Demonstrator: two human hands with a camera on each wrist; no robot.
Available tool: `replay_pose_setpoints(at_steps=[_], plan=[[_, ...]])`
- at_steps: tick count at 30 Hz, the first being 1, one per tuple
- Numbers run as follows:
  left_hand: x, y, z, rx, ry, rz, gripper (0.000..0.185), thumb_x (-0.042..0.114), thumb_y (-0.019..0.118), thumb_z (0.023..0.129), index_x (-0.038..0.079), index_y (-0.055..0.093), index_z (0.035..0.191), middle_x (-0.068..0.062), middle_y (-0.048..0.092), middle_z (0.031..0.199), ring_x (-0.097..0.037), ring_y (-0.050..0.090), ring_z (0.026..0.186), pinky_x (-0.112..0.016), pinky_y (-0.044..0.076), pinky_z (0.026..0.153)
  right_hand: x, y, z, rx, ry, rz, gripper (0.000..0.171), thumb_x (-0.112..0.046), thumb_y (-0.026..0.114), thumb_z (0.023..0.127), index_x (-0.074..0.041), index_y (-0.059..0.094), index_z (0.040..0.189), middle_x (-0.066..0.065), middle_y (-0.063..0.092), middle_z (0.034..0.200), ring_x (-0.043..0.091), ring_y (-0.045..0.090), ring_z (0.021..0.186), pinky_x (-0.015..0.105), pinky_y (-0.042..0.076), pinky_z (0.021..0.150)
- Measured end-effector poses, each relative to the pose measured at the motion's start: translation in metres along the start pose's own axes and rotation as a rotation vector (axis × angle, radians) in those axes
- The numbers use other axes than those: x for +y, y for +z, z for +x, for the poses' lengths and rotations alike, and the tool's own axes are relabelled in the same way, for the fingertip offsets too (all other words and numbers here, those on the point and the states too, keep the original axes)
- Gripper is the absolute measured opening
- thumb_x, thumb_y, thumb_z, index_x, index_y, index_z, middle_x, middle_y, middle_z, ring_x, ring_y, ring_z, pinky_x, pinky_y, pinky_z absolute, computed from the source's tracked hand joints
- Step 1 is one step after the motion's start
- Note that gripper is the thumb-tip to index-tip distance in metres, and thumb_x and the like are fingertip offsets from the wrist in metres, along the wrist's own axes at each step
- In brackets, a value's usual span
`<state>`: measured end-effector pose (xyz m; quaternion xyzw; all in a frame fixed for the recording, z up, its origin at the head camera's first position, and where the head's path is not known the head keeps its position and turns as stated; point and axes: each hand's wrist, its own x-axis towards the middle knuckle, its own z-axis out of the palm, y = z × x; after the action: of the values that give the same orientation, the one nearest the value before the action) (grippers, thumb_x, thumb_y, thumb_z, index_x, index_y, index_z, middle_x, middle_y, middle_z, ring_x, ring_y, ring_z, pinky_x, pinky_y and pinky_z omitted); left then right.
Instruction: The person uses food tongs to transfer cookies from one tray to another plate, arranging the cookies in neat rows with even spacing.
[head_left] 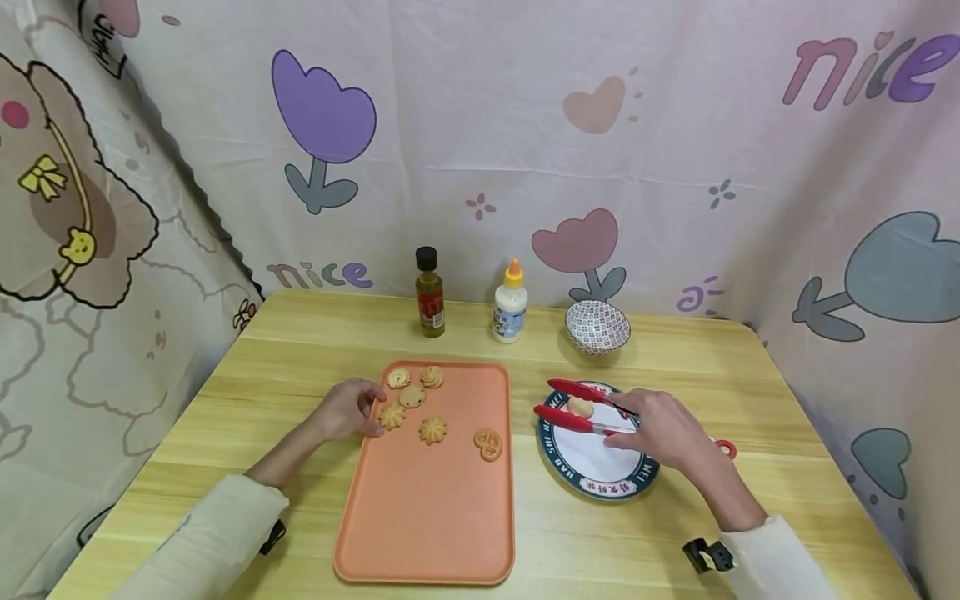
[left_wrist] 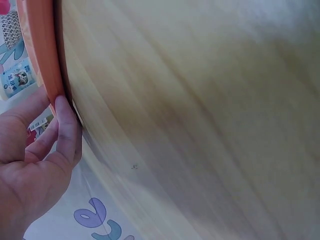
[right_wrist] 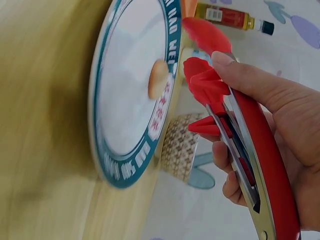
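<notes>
An orange tray lies mid-table with several swirl cookies on its far half. My left hand rests at the tray's left rim, and in the left wrist view its fingers lie fairly straight against that edge. To the right is a white plate with a blue rim bearing one cookie. My right hand grips red tongs, whose two arms are spread on either side of that cookie. The tongs' tips hover just above the plate.
Along the back of the wooden table stand a dark-capped oil bottle, a white bottle with an orange tip and a small patterned bowl. Printed cloth walls enclose the table on three sides.
</notes>
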<state>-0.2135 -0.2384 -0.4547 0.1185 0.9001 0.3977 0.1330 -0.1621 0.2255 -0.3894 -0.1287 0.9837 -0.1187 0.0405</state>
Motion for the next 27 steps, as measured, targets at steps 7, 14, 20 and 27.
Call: replay_pose_setpoints(at_steps=[7, 14, 20, 27], plan=[[-0.001, 0.000, 0.001, -0.003, -0.044, 0.002, 0.042, 0.003, 0.081, 0.070, -0.002, 0.060, 0.106, -0.013, 0.050, 0.087, -0.017, 0.047, 0.070, -0.026, 0.046, 0.055, -0.019, 0.002, 0.006, -0.027, -0.092, 0.037, 0.069, -0.042, 0.083, 0.068, -0.011, 0.062, 0.127, 0.015, 0.063, 0.125, 0.036, 0.057, 0.115, 0.053, 0.048, 0.093], [0.000, 0.000, 0.002, 0.001, -0.048, 0.003, 0.043, 0.002, 0.081, 0.070, -0.003, 0.060, 0.108, -0.012, 0.050, 0.087, -0.017, 0.047, 0.070, -0.027, 0.046, 0.056, -0.034, 0.006, 0.011, -0.045, -0.168, 0.047, 0.067, -0.039, 0.084, 0.067, -0.012, 0.063, 0.125, 0.013, 0.064, 0.123, 0.032, 0.059, 0.113, 0.051, 0.048, 0.093], [0.001, -0.001, 0.002, -0.002, -0.044, 0.009, 0.045, 0.002, 0.081, 0.070, -0.004, 0.060, 0.110, -0.012, 0.050, 0.087, -0.017, 0.047, 0.071, -0.027, 0.046, 0.056, -0.048, 0.013, 0.015, -0.070, -0.208, 0.038, 0.064, -0.039, 0.086, 0.065, -0.014, 0.066, 0.121, 0.005, 0.068, 0.114, 0.023, 0.060, 0.102, 0.045, 0.051, 0.086], [0.000, 0.001, 0.002, 0.003, -0.054, 0.005, 0.045, 0.002, 0.080, 0.071, -0.003, 0.060, 0.110, -0.013, 0.050, 0.089, -0.017, 0.047, 0.071, -0.025, 0.046, 0.056, -0.056, 0.014, 0.020, -0.100, -0.248, 0.021, 0.065, -0.038, 0.087, 0.063, -0.014, 0.067, 0.120, 0.006, 0.067, 0.117, 0.025, 0.060, 0.111, 0.048, 0.049, 0.093]])
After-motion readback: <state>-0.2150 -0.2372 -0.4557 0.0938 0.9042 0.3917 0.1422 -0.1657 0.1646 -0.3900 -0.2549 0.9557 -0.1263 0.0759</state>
